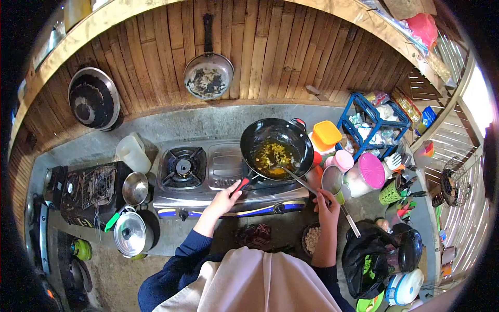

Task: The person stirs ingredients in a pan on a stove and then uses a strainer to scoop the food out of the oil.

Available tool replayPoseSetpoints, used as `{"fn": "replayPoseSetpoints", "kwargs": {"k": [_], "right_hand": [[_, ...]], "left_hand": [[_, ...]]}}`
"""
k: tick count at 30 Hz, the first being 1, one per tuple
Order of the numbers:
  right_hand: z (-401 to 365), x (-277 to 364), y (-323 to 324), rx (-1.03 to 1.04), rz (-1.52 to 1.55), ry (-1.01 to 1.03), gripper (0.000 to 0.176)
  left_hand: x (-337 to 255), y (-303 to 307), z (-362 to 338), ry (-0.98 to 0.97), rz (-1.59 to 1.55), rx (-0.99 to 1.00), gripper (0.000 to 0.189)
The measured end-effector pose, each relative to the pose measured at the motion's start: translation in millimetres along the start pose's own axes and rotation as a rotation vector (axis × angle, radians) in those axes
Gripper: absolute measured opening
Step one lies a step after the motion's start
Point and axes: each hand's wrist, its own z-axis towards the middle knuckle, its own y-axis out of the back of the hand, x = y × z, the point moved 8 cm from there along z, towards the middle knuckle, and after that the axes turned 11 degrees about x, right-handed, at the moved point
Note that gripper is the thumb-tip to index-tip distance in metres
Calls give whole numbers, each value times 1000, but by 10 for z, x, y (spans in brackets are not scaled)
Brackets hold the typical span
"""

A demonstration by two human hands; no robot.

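A black wok point(258, 136) sits over the right burner of the gas stove point(228, 196). Inside it, yellowish chopped bits point(273, 155) lie in brown oil. My left hand point(223, 202) is closed round the wok's red and black handle point(243, 184). With my right hand point(327, 205) I grip the long metal handle of a spatula point(297, 179), whose head dips among the bits at the wok's near side. Just beyond my right hand is a round strainer point(332, 179), its handle slanting down to the right.
The left burner point(183, 166) is bare. Further left stand a lidded pot point(130, 233), a small pan point(135, 188) and a black grill stove point(93, 192). On the right are a pink-lidded container point(371, 170), a blue rack point(371, 119) and a black plastic bag point(364, 255).
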Motion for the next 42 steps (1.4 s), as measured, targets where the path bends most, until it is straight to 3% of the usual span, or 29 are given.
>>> {"fn": "replayPoseSetpoints", "kwargs": {"k": [7,13,15,17,20,23,29,30,33,36,39,42], "right_hand": [[-179,108,131,-25,-54,-23,22],[9,189,237,153,-121,22,23],[110,180,280,199,-187,52,24],[159,239,303,234,-264,145,31],[250,172,322,311,-223,152,34],[367,108,280,404,-292,106,34],[462,156,15,467,-360,164,28],[488,131,-21,450,-391,173,28],[560,-72,-148,427,-401,218,32],[639,-278,-275,366,-372,123,36],[744,-527,-450,331,-333,165,35],[690,-546,-535,353,-434,-3,38]], "left_hand": [[-138,50,-42,45,66,-18,48],[-67,1,-26,138,36,38,46],[-140,29,-39,41,42,-9,47],[-159,36,-76,168,53,20,46],[-130,5,-37,52,-41,-54,44],[-240,3,-143,257,-102,30,44],[-348,4,-153,214,-23,-4,46],[-150,-7,-48,51,25,-40,46],[-55,-25,-2,46,14,-13,46],[-76,-11,-32,100,64,-29,46],[-118,-33,-34,66,58,-39,46],[-139,-58,-37,60,57,-50,46]]}}
